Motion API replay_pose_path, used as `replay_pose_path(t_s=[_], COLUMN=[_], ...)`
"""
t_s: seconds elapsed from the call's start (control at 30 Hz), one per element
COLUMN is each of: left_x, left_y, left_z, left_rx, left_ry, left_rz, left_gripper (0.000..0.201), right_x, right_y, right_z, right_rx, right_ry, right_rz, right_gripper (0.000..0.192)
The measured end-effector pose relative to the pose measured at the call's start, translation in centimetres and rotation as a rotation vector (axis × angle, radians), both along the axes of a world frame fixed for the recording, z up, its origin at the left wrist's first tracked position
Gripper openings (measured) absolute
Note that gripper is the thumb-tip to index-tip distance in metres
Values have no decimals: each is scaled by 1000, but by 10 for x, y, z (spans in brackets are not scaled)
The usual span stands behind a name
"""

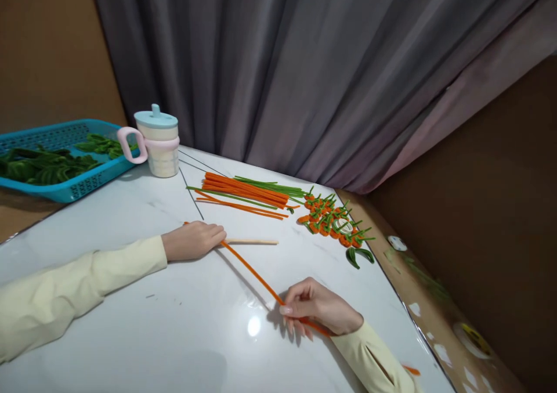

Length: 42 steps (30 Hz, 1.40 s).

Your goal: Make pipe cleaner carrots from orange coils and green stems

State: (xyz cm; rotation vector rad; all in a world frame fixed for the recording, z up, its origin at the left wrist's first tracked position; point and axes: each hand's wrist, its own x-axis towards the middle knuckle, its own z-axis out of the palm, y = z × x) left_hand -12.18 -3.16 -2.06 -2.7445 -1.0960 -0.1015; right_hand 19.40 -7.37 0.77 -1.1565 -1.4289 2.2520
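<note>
My left hand [195, 240] is closed low over the white tabletop, on one end of an orange pipe cleaner [255, 273] and on a thin wooden stick [256, 242]. The stick points out to the right from under my fingers. Between my two hands the pipe cleaner runs taut and slanting. My right hand [319, 307] pinches it between thumb and forefinger, with the other fingers curled loosely beneath. Its far end passes under my right wrist, and an orange tip shows beyond the sleeve.
Behind my hands lie a bundle of orange pipe cleaners [243, 188] and green ones [270, 185]. Several small orange-and-green pieces [324, 224] cluster at right around a white ring [342, 226]. A lidded cup [163, 149] and a blue basket [65, 193] of green pieces stand left.
</note>
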Motion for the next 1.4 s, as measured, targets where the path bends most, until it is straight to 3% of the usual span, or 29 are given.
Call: replay_pose_path(t_s=[0.13, 0.27, 0.5, 0.7, 1.13, 1.4], left_x=[2, 1, 1, 2, 1, 2], left_y=[-2, -1, -1, -2, 0, -1], left_z=[3, 2, 3, 6, 3, 5], left_rx=[-66, -109, -103, -111, -115, -49], left_ry=[-70, -127, -112, -82, -97, -39], left_rz=[48, 58, 97, 125, 128, 68], left_gripper=[20, 18, 17, 16, 13, 15], right_x=[-2, -3, -6, -5, -10, -7], right_y=[0, 0, -1, 3, 0, 3], right_z=[1, 1, -3, -4, -1, -4], right_rx=[69, 114, 256, 287, 403, 493], right_ry=[-11, -44, -95, -139, -112, -226], right_rz=[-115, -130, -210, -96, -81, -101], right_gripper=[26, 24, 38, 41, 48, 50])
